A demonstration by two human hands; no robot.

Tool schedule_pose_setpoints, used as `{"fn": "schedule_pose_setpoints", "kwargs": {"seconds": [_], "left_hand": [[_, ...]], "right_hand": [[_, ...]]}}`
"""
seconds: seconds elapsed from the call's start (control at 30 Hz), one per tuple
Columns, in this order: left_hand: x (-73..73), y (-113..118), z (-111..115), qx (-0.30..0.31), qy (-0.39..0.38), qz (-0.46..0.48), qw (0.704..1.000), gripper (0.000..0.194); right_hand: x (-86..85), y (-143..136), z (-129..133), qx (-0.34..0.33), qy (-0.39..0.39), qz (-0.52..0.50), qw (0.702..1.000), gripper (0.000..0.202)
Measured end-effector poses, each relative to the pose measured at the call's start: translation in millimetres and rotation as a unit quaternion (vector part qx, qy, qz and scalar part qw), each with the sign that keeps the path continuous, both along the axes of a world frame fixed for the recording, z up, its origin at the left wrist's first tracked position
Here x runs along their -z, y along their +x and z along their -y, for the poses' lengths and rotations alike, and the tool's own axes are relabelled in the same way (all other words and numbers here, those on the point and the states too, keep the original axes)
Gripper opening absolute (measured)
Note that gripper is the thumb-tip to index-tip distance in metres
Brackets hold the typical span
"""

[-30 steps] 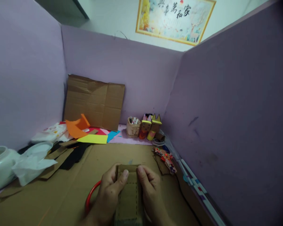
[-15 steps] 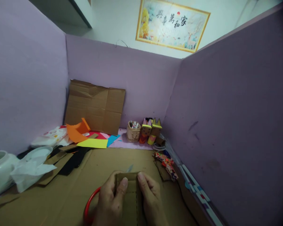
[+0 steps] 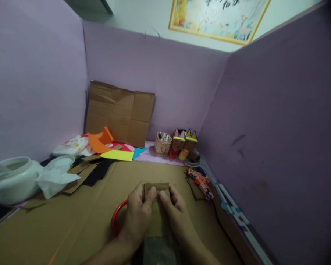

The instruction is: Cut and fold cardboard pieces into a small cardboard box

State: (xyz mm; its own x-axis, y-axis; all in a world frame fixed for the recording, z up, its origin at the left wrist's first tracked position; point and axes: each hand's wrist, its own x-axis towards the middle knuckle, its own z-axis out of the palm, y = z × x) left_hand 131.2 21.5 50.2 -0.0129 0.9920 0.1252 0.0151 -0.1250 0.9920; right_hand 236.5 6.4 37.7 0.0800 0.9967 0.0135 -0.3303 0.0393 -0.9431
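Note:
Between my two hands is a folded strip of brown cardboard [image 3: 157, 217], its short top edge bent over. My left hand [image 3: 139, 209] grips its left side with the thumb pressed on the front face. On the other side my right hand [image 3: 176, 208] pinches the edge, thumb also flat on the cardboard near the top fold. A red curved handle [image 3: 118, 217], probably of scissors, shows beside my left hand; the rest is hidden behind it. The lower end of the strip looks darker and runs out of view.
At the left stand a white pot [image 3: 22, 180] and crumpled white tissue [image 3: 55, 180]. Coloured paper [image 3: 118, 155] lies at the back before a leaning cardboard sheet [image 3: 121, 114]. A pen holder [image 3: 163, 144], cardboard figures [image 3: 183, 145] and a patterned glue gun [image 3: 201, 182] are at the right.
The view has tilted down and shifted left. My right thumb has moved inward from the right edge onto the cardboard's face, close to the left thumb.

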Motion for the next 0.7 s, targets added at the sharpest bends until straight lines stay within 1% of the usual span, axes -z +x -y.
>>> {"fn": "schedule_pose_setpoints", "kwargs": {"seconds": [0.07,0.1,0.13,0.2,0.27,0.33,0.4,0.43,0.57,0.7], "left_hand": [[0.1,-5.9,-9.3,-0.026,-0.018,0.049,0.998,0.023],[0.3,-10.2,-16.0,-0.068,-0.027,0.086,0.994,0.024],[0.8,-15.0,-23.7,-0.095,-0.03,0.099,0.99,0.025],[1.9,-25.0,-39.8,-0.134,-0.029,0.116,0.984,0.027],[3.1,-33.2,-53.0,-0.171,-0.021,0.134,0.976,0.028],[4.4,-38.0,-60.8,-0.188,-0.014,0.153,0.97,0.029],[6.2,-39.6,-63.7,-0.187,-0.008,0.168,0.968,0.029],[7.4,-39.6,-64.0,-0.184,-0.006,0.174,0.967,0.029],[12.2,-38.4,-63.4,-0.184,0.006,0.186,0.965,0.029],[12.5,-38.0,-63.1,-0.18,0.015,0.193,0.964,0.028]], "right_hand": [[-2.0,1.7,0.1,-0.047,0.001,-0.012,0.999,0.04],[-2.4,2.7,0.3,-0.076,0.0,-0.021,0.997,0.037],[-2.6,3.7,0.5,-0.106,-0.001,-0.028,0.994,0.035],[-2.2,5.0,0.7,-0.147,0.005,-0.027,0.989,0.035],[-0.5,4.7,0.5,-0.181,0.03,-0.007,0.983,0.039],[2.6,3.2,-0.5,-0.205,0.058,0.016,0.977,0.054],[6.2,1.5,-2.0,-0.21,0.072,0.024,0.975,0.065],[7.6,0.9,-2.8,-0.205,0.072,0.024,0.976,0.065],[7.8,1.7,-4.9,-0.198,0.051,0.018,0.979,0.053],[3.6,4.7,-3.2,-0.19,0.021,0.014,0.982,0.054]]}}
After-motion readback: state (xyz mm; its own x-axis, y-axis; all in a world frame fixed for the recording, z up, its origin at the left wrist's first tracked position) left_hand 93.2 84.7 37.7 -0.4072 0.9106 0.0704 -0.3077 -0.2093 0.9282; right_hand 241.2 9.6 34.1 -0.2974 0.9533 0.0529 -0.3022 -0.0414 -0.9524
